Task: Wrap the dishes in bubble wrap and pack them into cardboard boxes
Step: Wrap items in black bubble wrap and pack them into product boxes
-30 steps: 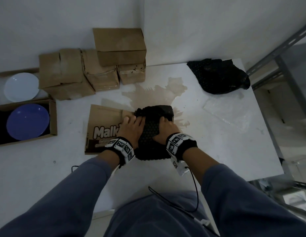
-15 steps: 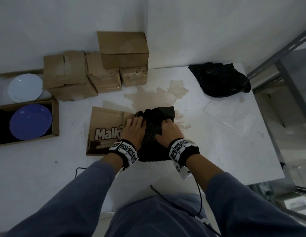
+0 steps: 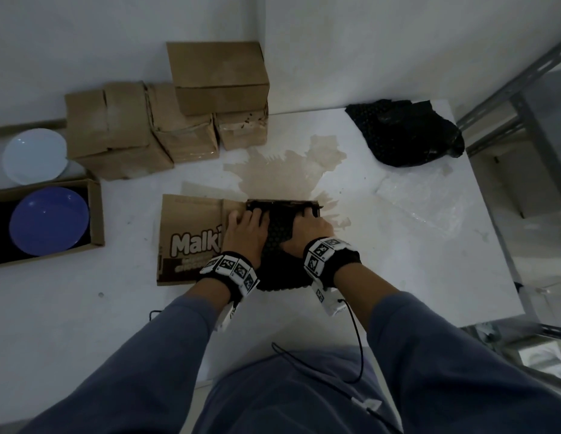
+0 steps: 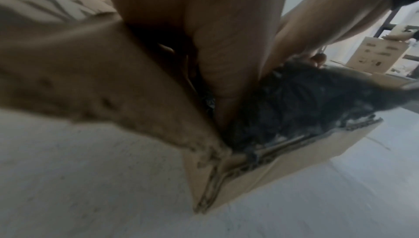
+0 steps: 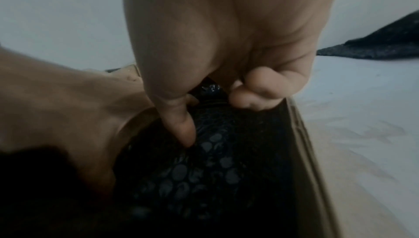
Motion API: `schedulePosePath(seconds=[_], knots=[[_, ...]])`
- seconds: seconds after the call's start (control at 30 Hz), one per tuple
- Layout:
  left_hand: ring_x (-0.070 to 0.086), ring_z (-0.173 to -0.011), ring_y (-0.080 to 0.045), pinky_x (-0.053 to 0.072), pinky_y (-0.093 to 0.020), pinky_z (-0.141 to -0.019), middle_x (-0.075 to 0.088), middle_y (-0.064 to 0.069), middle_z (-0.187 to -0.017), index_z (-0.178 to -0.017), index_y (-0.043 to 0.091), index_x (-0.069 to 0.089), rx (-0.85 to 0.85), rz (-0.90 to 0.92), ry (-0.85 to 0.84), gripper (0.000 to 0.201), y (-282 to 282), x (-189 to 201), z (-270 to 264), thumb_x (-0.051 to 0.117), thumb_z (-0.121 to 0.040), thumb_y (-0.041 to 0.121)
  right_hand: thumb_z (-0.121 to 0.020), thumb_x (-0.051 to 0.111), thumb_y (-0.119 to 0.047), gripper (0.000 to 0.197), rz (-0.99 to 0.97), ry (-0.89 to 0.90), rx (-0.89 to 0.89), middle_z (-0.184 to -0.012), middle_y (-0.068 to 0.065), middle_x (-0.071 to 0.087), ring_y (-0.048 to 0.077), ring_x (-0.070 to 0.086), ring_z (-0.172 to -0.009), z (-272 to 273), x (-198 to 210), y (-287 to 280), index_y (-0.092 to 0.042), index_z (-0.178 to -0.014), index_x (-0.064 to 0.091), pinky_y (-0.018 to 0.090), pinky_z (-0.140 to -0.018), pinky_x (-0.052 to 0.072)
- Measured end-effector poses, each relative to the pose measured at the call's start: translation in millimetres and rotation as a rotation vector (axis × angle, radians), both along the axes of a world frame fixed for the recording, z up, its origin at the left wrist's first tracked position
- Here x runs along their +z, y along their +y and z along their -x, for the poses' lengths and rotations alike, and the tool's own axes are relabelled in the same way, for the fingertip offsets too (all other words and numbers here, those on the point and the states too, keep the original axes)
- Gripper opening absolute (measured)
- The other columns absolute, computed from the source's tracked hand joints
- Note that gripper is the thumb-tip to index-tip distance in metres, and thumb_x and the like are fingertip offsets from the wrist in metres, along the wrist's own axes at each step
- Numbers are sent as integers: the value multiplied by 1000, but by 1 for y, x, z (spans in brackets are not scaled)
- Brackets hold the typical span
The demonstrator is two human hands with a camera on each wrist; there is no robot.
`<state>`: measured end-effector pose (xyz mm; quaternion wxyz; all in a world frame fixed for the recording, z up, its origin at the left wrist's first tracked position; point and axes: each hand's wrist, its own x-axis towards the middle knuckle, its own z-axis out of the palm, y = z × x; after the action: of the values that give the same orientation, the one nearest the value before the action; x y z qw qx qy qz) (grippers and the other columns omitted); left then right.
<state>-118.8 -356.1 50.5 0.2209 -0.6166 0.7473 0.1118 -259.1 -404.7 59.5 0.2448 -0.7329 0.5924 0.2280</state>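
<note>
From the head view, the left hand (image 3: 243, 236) and right hand (image 3: 307, 231) both lie on a black bundle (image 3: 277, 233) of dotted bubble wrap sitting in an open box (image 3: 191, 233) (its flap printed "Malki") on the white table (image 3: 398, 261). The left wrist view shows the left fingers (image 4: 224, 73) straight, pushed down between the box wall and the crinkled, grey-sheened wrap. The right wrist view shows the right thumb (image 5: 179, 127) and curled fingers (image 5: 260, 94) pinching a fold of the bundle, whose round bubbles catch the light.
</note>
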Motion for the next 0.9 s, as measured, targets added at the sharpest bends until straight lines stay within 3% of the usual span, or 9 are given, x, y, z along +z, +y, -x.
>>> schedulePosePath(seconds=[0.13, 0.23, 0.3, 0.4, 0.57, 0.77, 0.9], knots=[[37, -123, -32, 27, -47, -102, 33, -13, -137, -145, 9, 26, 10, 11, 10, 85, -5, 3, 4, 68, -74, 30, -83, 62, -48, 57, -17, 35, 38, -131, 13, 39, 31, 60, -94, -2, 0, -1, -8, -123, 55, 34, -71, 46], [37, -121, -33, 28, -47, -102, 35, -15, -134, -143, 6, 27, -4, 23, -5, 78, -3, 6, 6, 64, -78, 27, -83, 59, -50, 51, -16, -1, 32, -120, 12, 51, 31, 61, -95, 0, 7, -2, -10, -114, 60, 34, -74, 49], [36, -121, -34, 28, -46, -101, 35, -16, -134, -145, 5, 25, -16, 43, -4, 76, -1, 5, 6, 60, -80, 28, -85, 58, -47, 44, 59, -48, 25, -114, 10, 56, 32, 62, -94, 2, 11, 0, -10, -109, 60, 33, -69, 46], [36, -123, -35, 28, -45, -102, 34, -17, -137, -146, 6, 24, -51, 57, -14, 86, 1, 4, 4, 65, -74, 30, -84, 60, -44, 49, 147, -106, 13, -118, 9, 52, 33, 61, -97, 6, 10, 6, -9, -117, 55, 33, -68, 40], [29, -136, -32, 22, -42, -111, 29, -18, -147, -147, 3, 22, -107, 49, -28, 95, 3, -2, 3, 71, -69, 25, -79, 65, -44, 58, 102, -67, 16, -114, 11, 59, 33, 62, -97, 6, 3, 6, -8, -122, 50, 35, -73, 48], [36, -130, -28, 21, -35, -114, 33, -15, -145, -151, -2, 9, -64, 24, -15, 107, 3, -6, 6, 69, -70, 33, -78, 68, -47, 89, 22, -46, -12, -137, 14, 41, 35, 58, -109, -1, 0, 2, -4, -145, 27, 39, -84, 50], [39, -126, -32, 22, -37, -113, 31, -17, -143, -151, 1, 14, -54, 18, -10, 101, 0, -3, 10, 69, -72, 32, -79, 66, -44, 83, -18, -94, -8, -135, 15, 43, 36, 58, -109, 5, 2, 4, -7, -143, 30, 40, -85, 51]])
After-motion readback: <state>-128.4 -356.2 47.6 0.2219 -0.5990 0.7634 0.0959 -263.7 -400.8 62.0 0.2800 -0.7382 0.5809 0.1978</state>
